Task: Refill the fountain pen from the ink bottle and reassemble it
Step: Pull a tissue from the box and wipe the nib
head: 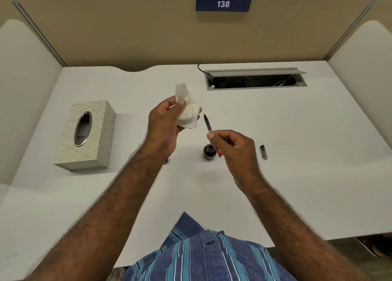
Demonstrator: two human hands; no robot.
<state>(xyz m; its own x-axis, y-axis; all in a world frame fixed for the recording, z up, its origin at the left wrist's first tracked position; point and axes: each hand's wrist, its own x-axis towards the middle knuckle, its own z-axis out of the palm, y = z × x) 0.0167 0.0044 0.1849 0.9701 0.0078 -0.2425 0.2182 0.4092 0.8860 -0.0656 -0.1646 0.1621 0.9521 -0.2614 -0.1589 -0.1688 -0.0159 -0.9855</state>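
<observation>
While both hands work, white desk [297, 121] meets beige cubicle panels [127, 32].

Two hands are in view: one left hand [167, 121] and one right hand [233, 151]. There is one crumpled tissue [189, 111], one tissue box [87, 134], one open ink bottle [209, 152] and one pen section with its nib [207, 124]. One dark pen part [263, 152] lies alone on the one white desk [297, 121]; it is perhaps the cap, too small to tell. One number sign [223, 3] reads 138, and one cable tray [254, 79] is set in the desk.
</observation>
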